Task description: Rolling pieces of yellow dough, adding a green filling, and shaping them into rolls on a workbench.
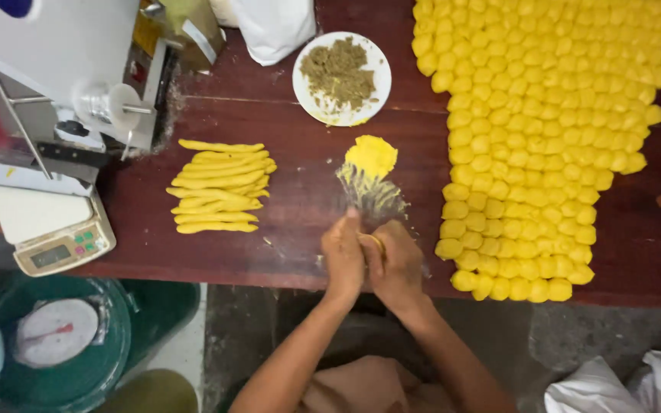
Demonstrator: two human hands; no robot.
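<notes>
At the near edge of the dark wooden table (284, 229), the left hand (343, 258) and right hand (396, 264) press together around a small yellow dough piece (376, 243), mostly hidden between them. Just beyond the hands lies a flattened dough disc (371, 156). Beyond the disc sits a white plate of filling (341, 77); left of it, dough strips (219, 186); right, rows of finished dough balls (545, 122).

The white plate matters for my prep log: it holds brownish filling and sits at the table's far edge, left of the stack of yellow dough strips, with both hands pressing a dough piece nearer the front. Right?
Not quite. In the head view the white plate of brownish filling sits right of the stack of yellow dough strips, not left. The rest holds: left hand and right hand press a dough piece.
</notes>
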